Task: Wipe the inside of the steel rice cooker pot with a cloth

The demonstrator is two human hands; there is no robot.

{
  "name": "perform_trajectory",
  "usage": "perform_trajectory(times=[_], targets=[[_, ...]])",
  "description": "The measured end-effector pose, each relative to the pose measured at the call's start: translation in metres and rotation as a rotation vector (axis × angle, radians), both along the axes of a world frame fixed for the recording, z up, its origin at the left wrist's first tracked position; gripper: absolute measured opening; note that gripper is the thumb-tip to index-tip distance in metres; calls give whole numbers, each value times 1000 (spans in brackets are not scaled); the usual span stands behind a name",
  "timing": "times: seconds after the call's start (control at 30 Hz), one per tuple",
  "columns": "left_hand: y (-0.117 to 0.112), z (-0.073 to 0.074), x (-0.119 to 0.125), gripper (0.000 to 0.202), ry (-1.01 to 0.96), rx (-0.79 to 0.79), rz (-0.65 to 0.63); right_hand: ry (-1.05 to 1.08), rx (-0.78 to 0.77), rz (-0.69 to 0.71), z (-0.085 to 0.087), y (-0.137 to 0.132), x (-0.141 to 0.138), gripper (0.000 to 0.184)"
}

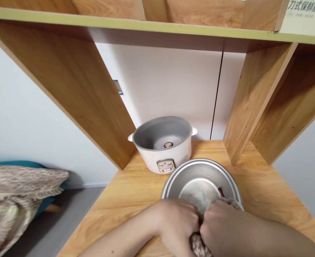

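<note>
My left hand (pixel 176 222) and my right hand (pixel 221 225) are both closed, knuckles close together over the near rim of a round metal pot (pixel 200 189). Between them, pinched in the fingers, is a mottled brown-and-white bag (pixel 199 246), its lower part below my hands. More of the same crinkled material shows past my right hand, inside the pot's right side, beside a small red-and-black bit (pixel 221 192). My fingertips are hidden, and what the bag holds is unclear. Behind the pot stands a white rice cooker body (pixel 163 150), lidless, its heating plate visible.
The pot and cooker stand on a wooden tabletop (pixel 122 200) under a wooden shelf (pixel 157 34) with upright panels on both sides. A box with printed characters (pixel 306 18) sits on the shelf at upper right. Cloth-covered furniture (pixel 15 200) stands at lower left.
</note>
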State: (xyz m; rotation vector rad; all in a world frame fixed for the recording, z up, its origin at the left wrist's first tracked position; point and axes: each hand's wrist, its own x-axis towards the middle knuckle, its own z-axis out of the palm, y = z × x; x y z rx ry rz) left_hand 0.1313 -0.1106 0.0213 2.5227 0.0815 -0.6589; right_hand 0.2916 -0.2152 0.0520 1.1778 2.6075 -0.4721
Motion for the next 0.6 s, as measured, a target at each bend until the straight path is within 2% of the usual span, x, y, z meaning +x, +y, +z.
perform_trajectory(times=[0.17, 0.4, 0.5, 0.6], targets=[[0, 0, 2, 53, 66, -42, 40, -16, 37, -28, -6, -1, -2, 30], [3, -18, 7, 51, 105, -9, -11, -124, -228, -15, 10, 10, -6, 37], [3, -21, 8, 58, 85, -24, -2, -188, -266, -6, 16, 11, -8, 41], [1, -19, 9, 63, 90, -25, -5, -187, -248, -12, 16, 10, -9, 45]])
